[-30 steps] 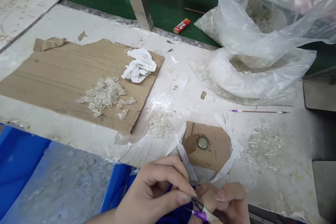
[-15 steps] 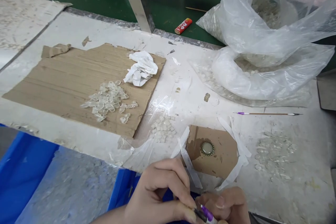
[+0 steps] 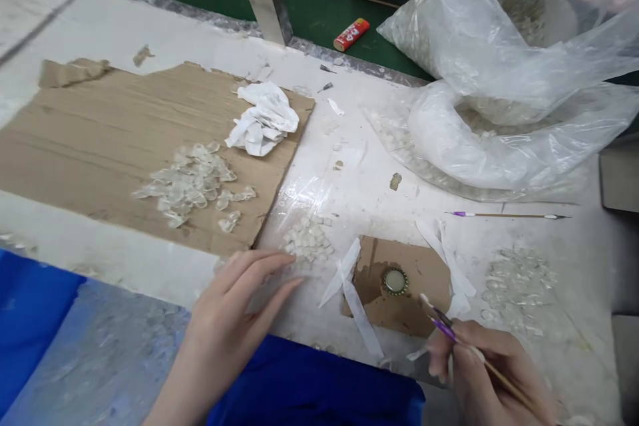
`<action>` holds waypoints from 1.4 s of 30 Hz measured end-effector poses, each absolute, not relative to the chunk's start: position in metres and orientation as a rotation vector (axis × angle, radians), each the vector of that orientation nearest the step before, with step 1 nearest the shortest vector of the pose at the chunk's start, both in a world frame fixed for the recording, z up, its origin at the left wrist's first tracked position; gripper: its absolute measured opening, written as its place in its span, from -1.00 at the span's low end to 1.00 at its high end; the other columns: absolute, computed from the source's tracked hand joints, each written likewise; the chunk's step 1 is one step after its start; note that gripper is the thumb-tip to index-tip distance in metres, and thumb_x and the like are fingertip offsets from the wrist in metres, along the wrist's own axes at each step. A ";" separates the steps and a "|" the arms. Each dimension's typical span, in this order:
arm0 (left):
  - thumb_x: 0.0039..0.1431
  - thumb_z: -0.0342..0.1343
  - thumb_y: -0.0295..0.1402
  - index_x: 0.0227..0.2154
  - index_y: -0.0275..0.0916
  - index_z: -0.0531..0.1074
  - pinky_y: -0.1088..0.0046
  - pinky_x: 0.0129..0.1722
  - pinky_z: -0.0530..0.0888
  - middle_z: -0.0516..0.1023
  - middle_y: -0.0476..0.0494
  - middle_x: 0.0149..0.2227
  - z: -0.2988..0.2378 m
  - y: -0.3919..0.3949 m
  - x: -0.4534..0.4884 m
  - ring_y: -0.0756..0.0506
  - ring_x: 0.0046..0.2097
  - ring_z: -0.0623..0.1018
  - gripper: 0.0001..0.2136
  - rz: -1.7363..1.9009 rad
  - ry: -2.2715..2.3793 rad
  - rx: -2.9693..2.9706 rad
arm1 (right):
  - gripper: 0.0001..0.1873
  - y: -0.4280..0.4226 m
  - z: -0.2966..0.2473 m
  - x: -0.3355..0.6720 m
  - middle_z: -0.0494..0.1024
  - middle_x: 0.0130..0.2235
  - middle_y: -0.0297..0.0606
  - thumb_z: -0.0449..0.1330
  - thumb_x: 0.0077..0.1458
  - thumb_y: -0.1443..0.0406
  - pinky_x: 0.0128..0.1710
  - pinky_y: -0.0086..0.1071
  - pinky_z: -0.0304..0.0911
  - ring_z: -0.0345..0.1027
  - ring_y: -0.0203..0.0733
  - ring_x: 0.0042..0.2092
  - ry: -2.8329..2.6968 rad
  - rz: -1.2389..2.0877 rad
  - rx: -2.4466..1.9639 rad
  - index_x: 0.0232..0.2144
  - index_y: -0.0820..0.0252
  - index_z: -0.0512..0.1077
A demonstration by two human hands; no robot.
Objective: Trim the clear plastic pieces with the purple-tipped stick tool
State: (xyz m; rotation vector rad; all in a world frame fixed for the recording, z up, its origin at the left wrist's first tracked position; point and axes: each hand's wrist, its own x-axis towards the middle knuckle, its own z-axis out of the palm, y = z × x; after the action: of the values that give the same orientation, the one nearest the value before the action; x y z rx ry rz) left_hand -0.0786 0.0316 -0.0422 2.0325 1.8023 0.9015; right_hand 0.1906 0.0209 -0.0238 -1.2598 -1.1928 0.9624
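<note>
The right hand (image 3: 486, 373) pinches a slim brush (image 3: 444, 329) between thumb and fingers, in a pen grip. The brush's long axis runs from lower right to upper left, its tip just off the right edge of a cardboard patch (image 3: 424, 279). A bottle cap (image 3: 394, 281) lies on that patch, and the right hand is the nearer hand to it. The left hand (image 3: 234, 319) is open, its fingers extended, loosely together and pinching nothing. Its fingertips (image 3: 292, 283) lie just below a small heap of clear pieces (image 3: 307, 239) on a plastic sheet (image 3: 299, 196). A larger heap of clear pieces (image 3: 184, 180) sits on a cardboard sheet (image 3: 74, 146) further left. A second brush (image 3: 506, 215) lies on the bench (image 3: 359, 113) above the right hand.
</note>
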 end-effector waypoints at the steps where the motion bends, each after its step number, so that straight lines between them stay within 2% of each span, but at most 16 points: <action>1: 0.38 0.20 -0.48 -0.06 -0.09 0.56 0.36 -0.09 0.61 0.71 -0.08 -0.16 -0.047 0.032 -0.080 -0.18 -0.15 0.69 -0.82 0.902 1.788 2.062 | -0.93 0.023 -0.026 0.190 0.71 -0.47 -0.32 0.33 0.40 0.27 -0.64 -0.48 0.43 0.50 -0.27 -0.59 -1.231 0.898 -1.294 -0.18 0.10 0.63; 5: 0.41 0.15 -0.44 -0.12 -0.08 0.61 0.35 -0.10 0.59 0.70 -0.11 -0.19 -0.058 0.033 -0.080 -0.21 -0.16 0.70 -0.84 0.957 1.742 2.055 | -0.86 0.029 -0.034 0.185 0.68 -0.51 -0.41 0.25 0.46 0.23 -0.66 -0.52 0.40 0.46 -0.32 -0.62 -1.308 0.781 -1.410 -0.21 0.08 0.55; 10: 0.41 0.17 -0.44 -0.05 -0.05 0.61 0.37 -0.06 0.61 0.68 -0.11 -0.14 -0.064 0.031 -0.085 -0.20 -0.14 0.70 -0.81 0.915 1.707 2.052 | -0.81 0.033 -0.039 0.182 0.64 -0.51 -0.43 0.17 0.50 0.23 -0.62 -0.56 0.41 0.45 -0.35 -0.63 -1.542 0.711 -1.458 -0.22 0.08 0.50; 18: 0.34 0.27 -0.52 -0.03 0.04 0.66 0.33 0.07 0.54 0.67 -0.01 0.01 -0.051 0.017 -0.078 -0.18 -0.04 0.66 -0.71 1.083 1.866 1.768 | -0.80 0.033 -0.044 0.189 0.67 -0.47 -0.37 0.20 0.47 0.21 -0.58 -0.50 0.46 0.51 -0.29 -0.58 -1.640 0.680 -1.482 -0.23 0.10 0.55; 23: 0.40 0.20 -0.48 -0.14 0.06 0.70 0.48 -0.08 0.60 0.72 0.04 -0.05 -0.040 0.011 -0.058 -0.10 -0.10 0.72 -0.75 1.196 1.681 1.514 | -0.81 0.037 -0.042 0.187 0.68 -0.48 -0.37 0.19 0.47 0.21 -0.57 -0.49 0.49 0.52 -0.28 -0.58 -1.650 0.677 -1.457 -0.23 0.09 0.55; 27: 0.33 0.28 -0.51 -0.16 0.10 0.75 0.57 -0.30 0.67 0.78 -0.01 -0.07 -0.039 0.015 -0.044 -0.13 -0.15 0.78 -0.72 1.068 1.350 1.340 | -0.83 0.040 -0.041 0.183 0.68 -0.47 -0.39 0.21 0.46 0.23 -0.58 -0.52 0.47 0.52 -0.30 -0.59 -1.618 0.677 -1.458 -0.23 0.08 0.54; 29: 0.31 0.31 -0.54 -0.16 0.08 0.77 0.59 -0.33 0.68 0.81 -0.04 -0.12 -0.039 0.018 -0.037 -0.13 -0.18 0.80 -0.71 1.054 1.221 1.221 | -0.82 0.040 -0.041 0.182 0.67 -0.49 -0.40 0.23 0.46 0.22 -0.60 -0.54 0.44 0.50 -0.31 -0.60 -1.594 0.693 -1.455 -0.25 0.08 0.54; 34: 0.22 0.40 -0.56 -0.25 0.04 0.81 0.63 -0.44 0.68 0.80 -0.05 -0.32 -0.041 0.022 -0.017 -0.06 -0.44 0.76 -0.74 1.115 1.029 0.861 | -0.80 0.038 -0.038 0.179 0.66 -0.52 -0.42 0.15 0.52 0.20 -0.67 -0.53 0.37 0.45 -0.32 -0.65 -1.419 0.806 -1.410 -0.21 0.08 0.47; 37: 0.19 0.47 -0.49 -0.30 0.01 0.82 0.67 -0.41 0.67 0.81 -0.08 -0.33 -0.046 0.021 -0.008 -0.05 -0.40 0.76 -0.82 1.208 1.028 0.794 | -0.79 0.038 -0.034 0.179 0.62 -0.61 -0.47 0.19 0.50 0.18 -0.73 -0.55 0.26 0.34 -0.34 -0.74 -1.151 0.978 -1.335 -0.24 0.09 0.46; 42: 0.21 0.49 -0.35 -0.28 0.02 0.82 0.71 -0.34 0.66 0.82 -0.07 -0.29 -0.052 0.016 0.004 -0.01 -0.35 0.75 -0.92 1.230 0.998 0.738 | -0.76 0.037 -0.027 0.179 0.51 -0.73 -0.55 0.22 0.48 0.19 -0.79 -0.60 0.12 0.15 -0.39 -0.84 -0.885 1.120 -1.288 -0.30 0.08 0.46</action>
State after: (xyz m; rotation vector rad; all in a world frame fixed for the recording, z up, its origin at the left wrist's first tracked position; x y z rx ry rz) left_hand 0.0039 0.0161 -0.0520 0.7379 0.9983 1.2296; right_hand 0.1786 0.0375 -0.0275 -1.2879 -0.8853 1.1201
